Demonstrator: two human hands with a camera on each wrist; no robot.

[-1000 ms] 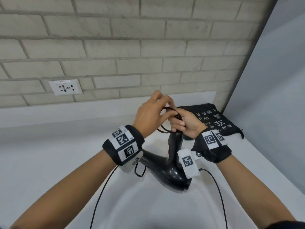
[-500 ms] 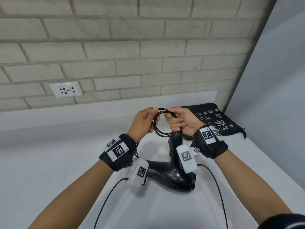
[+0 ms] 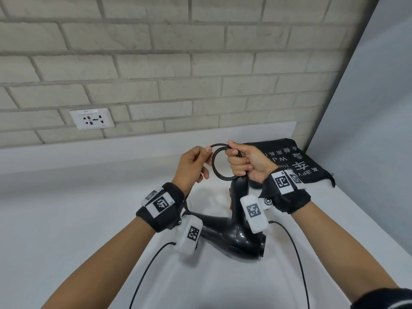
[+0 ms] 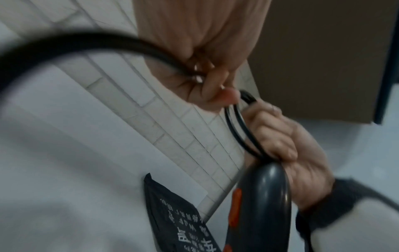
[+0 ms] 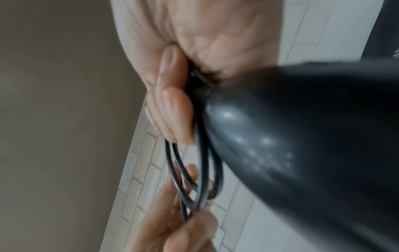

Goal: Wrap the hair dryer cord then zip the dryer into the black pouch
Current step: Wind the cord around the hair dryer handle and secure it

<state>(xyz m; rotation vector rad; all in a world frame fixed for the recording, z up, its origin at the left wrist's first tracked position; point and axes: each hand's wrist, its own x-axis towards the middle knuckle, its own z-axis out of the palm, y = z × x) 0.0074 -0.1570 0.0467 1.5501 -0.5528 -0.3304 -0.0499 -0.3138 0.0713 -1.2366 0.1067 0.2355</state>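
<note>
Both hands [image 3: 223, 163] grip cord [image 3: 217, 175] loops w/ dryer [image 3: 234, 233] hanging.

I see a black fabric band on each wrist, left wristband [image 3: 161, 207] and right wristband [image 3: 287, 192], each bearing white square-coded tags, a white tagged camera housing and a thin black cable; forearms bare.

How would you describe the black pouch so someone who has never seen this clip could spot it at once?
Find the pale brick wall, then follow the white counter below it to the far right corner. The black pouch lies flat there, just behind the right hand. Unlike the glossy hair dryer nearby, it is soft cloth printed with white characters.
</note>
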